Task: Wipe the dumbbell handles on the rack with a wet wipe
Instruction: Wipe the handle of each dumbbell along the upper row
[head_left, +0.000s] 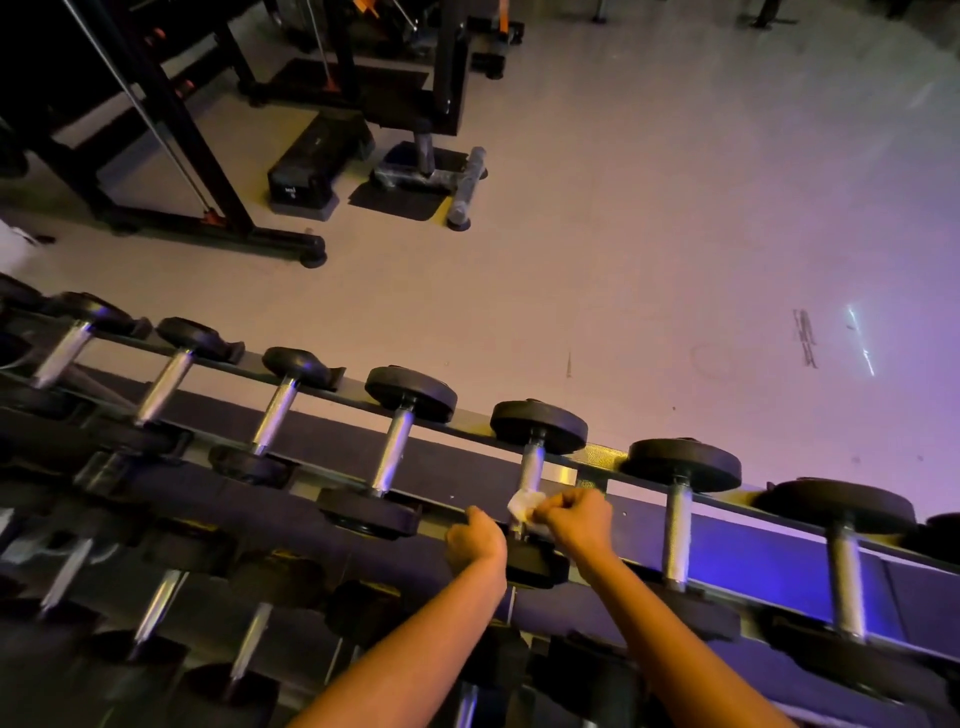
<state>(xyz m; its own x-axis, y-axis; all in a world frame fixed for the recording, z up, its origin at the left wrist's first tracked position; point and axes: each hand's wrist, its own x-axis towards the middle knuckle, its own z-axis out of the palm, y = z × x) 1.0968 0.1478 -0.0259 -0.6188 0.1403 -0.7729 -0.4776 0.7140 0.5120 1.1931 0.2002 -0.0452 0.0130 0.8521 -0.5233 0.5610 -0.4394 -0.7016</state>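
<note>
1 dumbbell handle (532, 466) is being wiped: the right hand (574, 522) pinches the wet wipe (523, 505) round its near end. The left hand (475, 540) is curled just left of those fingers, at the rack rail (737, 530); I cannot tell whether it grips. The next move likely calls for sliding the wipe along the bare bar beyond the fingertips.

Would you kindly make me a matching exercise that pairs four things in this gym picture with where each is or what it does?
Things:
1. wet wipe
2. left hand
3. right hand
4. black box

Places or states:
a. lies on the floor
b. pinches the wipe
c. grips the rack rail
d. wraps a chrome dumbbell handle

Pairs: 1-d, 2-c, 3-b, 4-a.
</note>
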